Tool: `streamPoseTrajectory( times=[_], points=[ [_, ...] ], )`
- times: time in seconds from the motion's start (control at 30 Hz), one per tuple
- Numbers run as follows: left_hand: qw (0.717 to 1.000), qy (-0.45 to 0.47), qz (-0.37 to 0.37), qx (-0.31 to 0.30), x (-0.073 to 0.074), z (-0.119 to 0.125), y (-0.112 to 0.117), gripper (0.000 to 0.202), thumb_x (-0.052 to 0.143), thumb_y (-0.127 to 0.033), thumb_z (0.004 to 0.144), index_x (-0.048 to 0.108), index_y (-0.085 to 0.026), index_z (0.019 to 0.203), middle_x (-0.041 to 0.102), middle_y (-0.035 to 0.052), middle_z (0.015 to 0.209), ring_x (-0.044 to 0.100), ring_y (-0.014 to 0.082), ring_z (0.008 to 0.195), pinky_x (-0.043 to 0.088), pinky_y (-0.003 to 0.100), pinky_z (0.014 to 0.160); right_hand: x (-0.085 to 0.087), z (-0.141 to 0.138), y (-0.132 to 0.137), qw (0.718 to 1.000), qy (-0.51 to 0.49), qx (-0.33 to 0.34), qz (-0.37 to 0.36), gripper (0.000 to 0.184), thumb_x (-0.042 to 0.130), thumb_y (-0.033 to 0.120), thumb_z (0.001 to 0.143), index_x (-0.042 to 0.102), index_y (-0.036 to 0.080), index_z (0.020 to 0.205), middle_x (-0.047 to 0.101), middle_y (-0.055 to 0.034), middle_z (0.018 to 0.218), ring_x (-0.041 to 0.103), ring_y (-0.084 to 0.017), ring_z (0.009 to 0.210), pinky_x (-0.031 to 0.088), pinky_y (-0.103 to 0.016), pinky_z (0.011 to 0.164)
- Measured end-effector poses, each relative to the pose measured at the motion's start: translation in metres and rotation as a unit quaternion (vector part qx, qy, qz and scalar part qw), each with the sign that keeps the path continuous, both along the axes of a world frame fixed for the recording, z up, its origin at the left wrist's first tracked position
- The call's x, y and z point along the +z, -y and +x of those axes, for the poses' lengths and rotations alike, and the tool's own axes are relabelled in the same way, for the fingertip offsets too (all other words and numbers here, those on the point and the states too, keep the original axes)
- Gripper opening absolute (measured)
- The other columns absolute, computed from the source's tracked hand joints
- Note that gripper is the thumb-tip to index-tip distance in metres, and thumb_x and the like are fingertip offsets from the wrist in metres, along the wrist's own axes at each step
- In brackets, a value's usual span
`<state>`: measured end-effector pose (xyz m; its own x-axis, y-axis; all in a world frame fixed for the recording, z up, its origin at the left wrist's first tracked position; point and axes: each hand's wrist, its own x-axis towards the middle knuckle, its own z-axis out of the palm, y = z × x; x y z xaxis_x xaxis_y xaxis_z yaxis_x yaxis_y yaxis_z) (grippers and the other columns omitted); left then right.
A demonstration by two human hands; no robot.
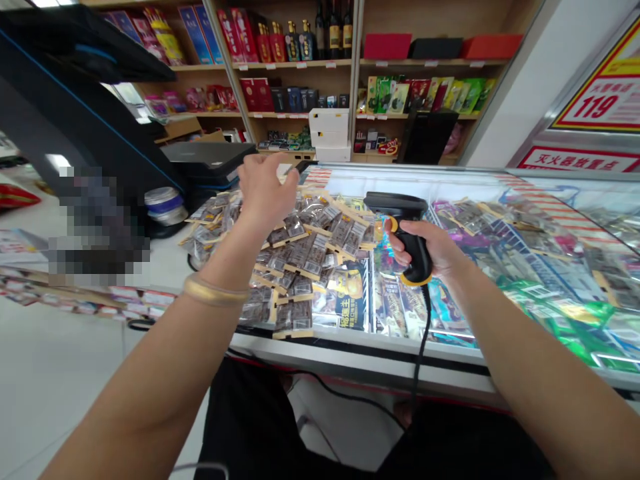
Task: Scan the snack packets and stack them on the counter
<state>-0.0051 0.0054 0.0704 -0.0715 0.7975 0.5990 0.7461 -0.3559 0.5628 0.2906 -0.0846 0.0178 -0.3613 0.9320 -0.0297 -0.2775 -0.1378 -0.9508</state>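
Observation:
My right hand (440, 247) is wrapped round the grip of a black and yellow handheld barcode scanner (417, 250), its head pointing left and its cable (424, 327) hanging down. My left hand (267, 190), with a gold bangle (216, 291) on the wrist, is over the far left of a pile of small clear packets (305, 250). These packets have dark contents, white labels and tan edges. The left fingers are bent and apart, with nothing visible between them. The packets overlap on the glass top of a chest freezer.
Through the glass, colourful frozen packs (400, 300) and blue baskets (520, 237) show. A checkout terminal (95, 120), a black printer-like box (210, 160) and a round tub (166, 205) stand at left. Stocked shelves (295, 63) line the back.

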Motion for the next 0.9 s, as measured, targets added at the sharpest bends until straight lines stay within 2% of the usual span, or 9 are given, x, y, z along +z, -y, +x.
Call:
streamPoseTrajectory(
  times=[0.1, 0.23, 0.3, 0.4, 0.53, 0.63, 0.77, 0.83, 0.9],
  points=[
    [0.997, -0.019, 0.024, -0.068, -0.001, 0.048, -0.005, 0.040, 0.065, -0.036, 0.088, 0.068, -0.023, 0.126, 0.061, 0.0161, 0.132, 0.045, 0.0377, 0.137, 0.029, 0.055, 0.123, 0.007, 0.039, 0.010, 0.998, 0.023, -0.054, -0.001, 0.037, 0.079, 0.042, 0.070, 0.059, 0.020, 0.093, 0.053, 0.0046, 0.061, 0.042, -0.010, 0.043, 0.034, -0.025, 0.043],
    [0.984, -0.042, 0.002, -0.172, -0.011, 0.136, -0.009, 0.043, 0.063, -0.039, 0.090, 0.067, -0.021, 0.128, 0.065, 0.0151, 0.133, 0.048, 0.0340, 0.136, 0.032, 0.050, 0.122, 0.012, 0.100, 0.026, 0.989, 0.047, -0.140, -0.008, 0.031, 0.076, 0.040, 0.072, 0.062, 0.019, 0.091, 0.052, 0.0035, 0.061, 0.041, -0.010, 0.044, 0.030, -0.026, 0.045],
    [0.977, -0.069, -0.045, -0.198, -0.016, 0.182, -0.008, 0.043, 0.061, -0.038, 0.091, 0.067, -0.020, 0.130, 0.066, 0.0156, 0.135, 0.051, 0.0332, 0.136, 0.034, 0.049, 0.121, 0.011, 0.130, 0.034, 0.983, 0.056, -0.177, -0.013, 0.029, 0.075, 0.039, 0.072, 0.063, 0.020, 0.089, 0.051, 0.0032, 0.061, 0.041, -0.009, 0.045, 0.028, -0.027, 0.046],
    [0.960, -0.122, -0.153, -0.200, -0.025, 0.246, -0.003, 0.048, 0.058, -0.038, 0.093, 0.065, -0.016, 0.135, 0.062, 0.0173, 0.143, 0.054, 0.0319, 0.136, 0.039, 0.043, 0.117, 0.006, 0.167, 0.043, 0.974, 0.063, -0.216, -0.017, 0.026, 0.073, 0.038, 0.072, 0.063, 0.021, 0.088, 0.049, 0.0029, 0.061, 0.039, -0.010, 0.045, 0.026, -0.028, 0.046],
    [0.932, -0.176, -0.239, -0.208, -0.042, 0.311, -0.004, 0.053, 0.053, -0.042, 0.096, 0.063, -0.011, 0.137, 0.062, 0.0178, 0.145, 0.056, 0.0303, 0.136, 0.044, 0.037, 0.111, -0.008, 0.197, 0.050, 0.970, 0.051, -0.235, -0.022, 0.029, 0.075, 0.039, 0.072, 0.060, 0.021, 0.089, 0.049, 0.0032, 0.060, 0.039, -0.010, 0.045, 0.029, -0.028, 0.047],
    [0.921, -0.217, -0.261, -0.193, -0.059, 0.342, -0.010, 0.056, 0.055, -0.051, 0.095, 0.065, -0.011, 0.133, 0.063, 0.0195, 0.143, 0.055, 0.0328, 0.137, 0.042, 0.039, 0.112, -0.018, 0.207, 0.048, 0.970, 0.053, -0.236, -0.031, 0.033, 0.077, 0.039, 0.070, 0.058, 0.021, 0.090, 0.050, 0.0031, 0.060, 0.041, -0.011, 0.046, 0.032, -0.026, 0.046],
    [0.921, -0.237, -0.265, -0.157, -0.075, 0.361, -0.012, 0.063, 0.063, -0.062, 0.088, 0.068, -0.014, 0.128, 0.058, 0.0210, 0.147, 0.047, 0.0377, 0.143, 0.038, 0.045, 0.116, -0.024, 0.210, 0.043, 0.971, 0.044, -0.233, -0.025, 0.035, 0.078, 0.041, 0.070, 0.057, 0.022, 0.091, 0.052, 0.0030, 0.061, 0.042, -0.012, 0.045, 0.035, -0.026, 0.044],
    [0.930, -0.214, -0.264, -0.141, -0.079, 0.362, -0.011, 0.063, 0.069, -0.058, 0.085, 0.065, -0.015, 0.130, 0.057, 0.0203, 0.148, 0.047, 0.0379, 0.142, 0.040, 0.045, 0.115, -0.023, 0.208, 0.043, 0.973, 0.038, -0.226, -0.019, 0.034, 0.077, 0.041, 0.072, 0.057, 0.023, 0.091, 0.052, 0.0028, 0.061, 0.042, -0.012, 0.045, 0.036, -0.026, 0.044],
    [0.938, -0.178, -0.254, -0.153, -0.081, 0.359, -0.009, 0.055, 0.073, -0.043, 0.084, 0.063, -0.015, 0.130, 0.062, 0.0195, 0.142, 0.053, 0.0365, 0.137, 0.043, 0.045, 0.111, -0.020, 0.205, 0.045, 0.973, 0.035, -0.225, -0.019, 0.032, 0.077, 0.040, 0.072, 0.058, 0.022, 0.091, 0.052, 0.0030, 0.061, 0.042, -0.011, 0.045, 0.035, -0.026, 0.044]
  ],
)
